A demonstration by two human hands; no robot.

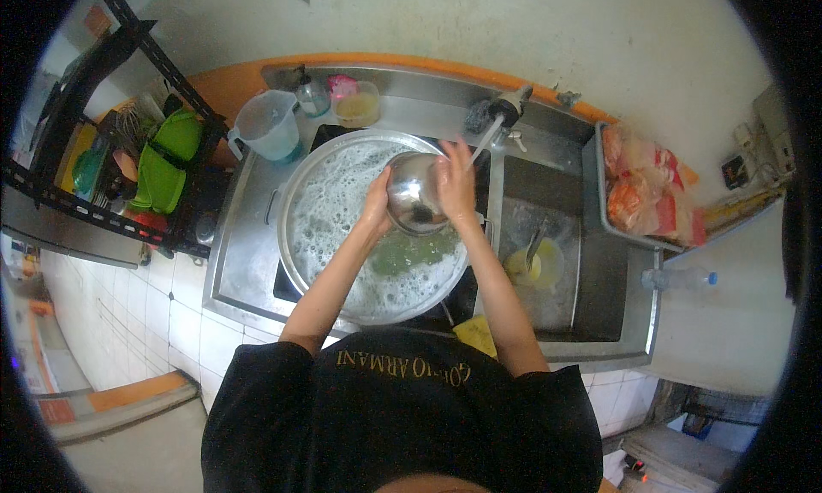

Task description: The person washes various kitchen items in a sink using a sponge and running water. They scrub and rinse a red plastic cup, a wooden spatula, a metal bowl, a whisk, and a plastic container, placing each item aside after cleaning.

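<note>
A shiny round metal bowl (416, 191) is held over a large metal basin (287, 262) of foamy, greenish water. My left hand (377, 204) grips the bowl's left side. Against its right side lies my right hand (456, 183), slightly blurred, with the fingers raised. A stream of water from the faucet (505, 112) runs down just beside the right fingers. The bowl's underside faces up towards me, so its inside is hidden.
Right of the basin, a sink compartment (539, 191) holds a yellowish bowl (549, 262). Behind stand a plastic measuring jug (266, 123), a pump bottle (313, 98) and a plastic tub (357, 107). A grey crate (603, 191) holds bagged items. A yellow cloth (475, 334) lies at the front edge.
</note>
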